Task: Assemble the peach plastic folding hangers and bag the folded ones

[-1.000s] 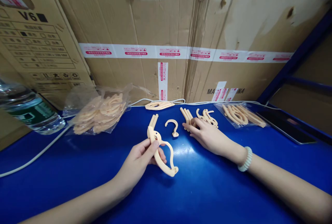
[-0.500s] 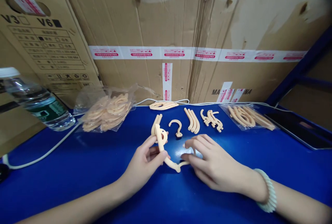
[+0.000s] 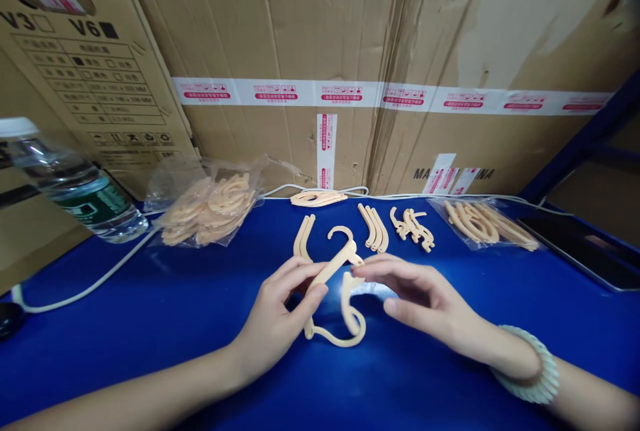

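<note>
The hanger (image 3: 334, 266) is gripped between the thumb and fingers of the left hand (image 3: 283, 318), over the blue table (image 3: 250, 391). The thumb and fingers of the right hand (image 3: 437, 294) are parted beside it; whether it is touched by them cannot be told. A hook (image 3: 341, 228) is seen just past its upper end. Farther off, bars (image 3: 383, 234) and small hooks (image 3: 413, 226) are laid between two bags (image 3: 215, 210).

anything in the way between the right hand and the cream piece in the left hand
Nothing visible is. The right hand is at the upper end of the cream piece in the left hand; whether they touch is unclear. The loose hook shows behind the piece, not between.
</note>
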Demonstrator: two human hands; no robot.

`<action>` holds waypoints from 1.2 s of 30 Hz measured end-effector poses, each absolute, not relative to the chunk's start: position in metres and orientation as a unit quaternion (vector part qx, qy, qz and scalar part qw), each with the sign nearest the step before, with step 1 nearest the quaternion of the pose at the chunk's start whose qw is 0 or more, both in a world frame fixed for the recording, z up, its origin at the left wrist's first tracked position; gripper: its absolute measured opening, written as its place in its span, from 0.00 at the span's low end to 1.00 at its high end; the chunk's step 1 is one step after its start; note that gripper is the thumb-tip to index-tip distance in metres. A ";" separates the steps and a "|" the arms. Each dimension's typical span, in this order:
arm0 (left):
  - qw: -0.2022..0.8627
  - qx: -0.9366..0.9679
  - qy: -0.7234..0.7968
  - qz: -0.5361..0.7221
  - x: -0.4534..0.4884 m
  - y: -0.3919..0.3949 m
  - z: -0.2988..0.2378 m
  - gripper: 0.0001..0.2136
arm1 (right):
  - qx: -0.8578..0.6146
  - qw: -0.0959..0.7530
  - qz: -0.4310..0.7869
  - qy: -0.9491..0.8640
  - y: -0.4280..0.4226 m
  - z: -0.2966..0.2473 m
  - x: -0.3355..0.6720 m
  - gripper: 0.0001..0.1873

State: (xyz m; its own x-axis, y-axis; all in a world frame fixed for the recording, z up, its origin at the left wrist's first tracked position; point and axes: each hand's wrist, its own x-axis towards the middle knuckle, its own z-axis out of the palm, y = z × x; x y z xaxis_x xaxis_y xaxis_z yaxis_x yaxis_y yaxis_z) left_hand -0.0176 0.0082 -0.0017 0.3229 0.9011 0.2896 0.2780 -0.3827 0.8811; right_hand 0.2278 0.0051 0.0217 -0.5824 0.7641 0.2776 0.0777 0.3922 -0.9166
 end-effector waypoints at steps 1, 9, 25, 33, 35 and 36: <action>0.365 0.718 0.420 0.420 -0.018 0.009 -0.002 0.12 | -0.289 0.380 0.486 -0.732 0.006 0.021 0.228 0.15; 0.237 0.793 0.405 0.390 -0.019 0.014 -0.006 0.13 | -0.387 0.397 0.570 -0.607 0.014 0.005 0.220 0.19; -0.202 0.918 0.260 0.223 -0.016 0.007 -0.006 0.19 | -0.424 0.179 0.602 -0.652 -0.005 0.004 0.209 0.23; -0.061 0.919 0.330 0.210 -0.015 0.006 -0.005 0.24 | -0.353 0.222 0.168 -0.893 -0.016 0.004 0.207 0.17; 0.050 0.904 0.367 0.214 -0.016 0.005 -0.003 0.24 | -0.358 0.229 0.161 -0.891 -0.015 0.009 0.209 0.16; 0.106 0.889 0.386 0.223 -0.016 0.005 -0.002 0.23 | -0.372 0.242 0.182 -0.877 -0.012 0.012 0.212 0.15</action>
